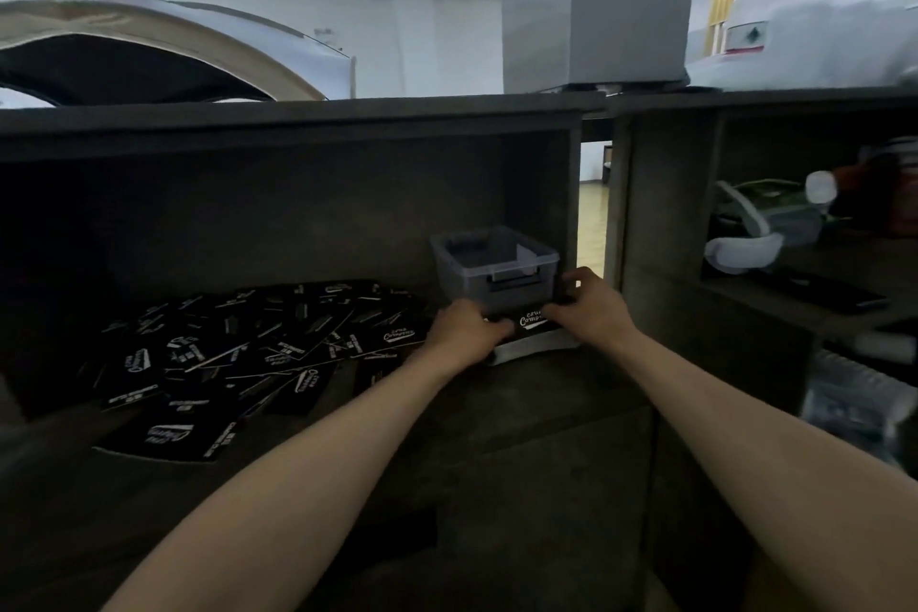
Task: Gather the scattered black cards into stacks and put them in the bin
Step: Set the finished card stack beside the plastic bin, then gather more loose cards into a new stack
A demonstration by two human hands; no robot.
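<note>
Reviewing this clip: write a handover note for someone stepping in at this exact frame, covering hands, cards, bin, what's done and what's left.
Left hand and right hand: both grip one stack of black cards by its ends, just in front of the grey bin.
The bin stands at the back of the dark desk; no black cards show in the part of its inside that is visible.
Done: one stack gathered.
Left: put this stack into the bin, then stack and bin the scattered cards piled on the desk to the left.
</note>
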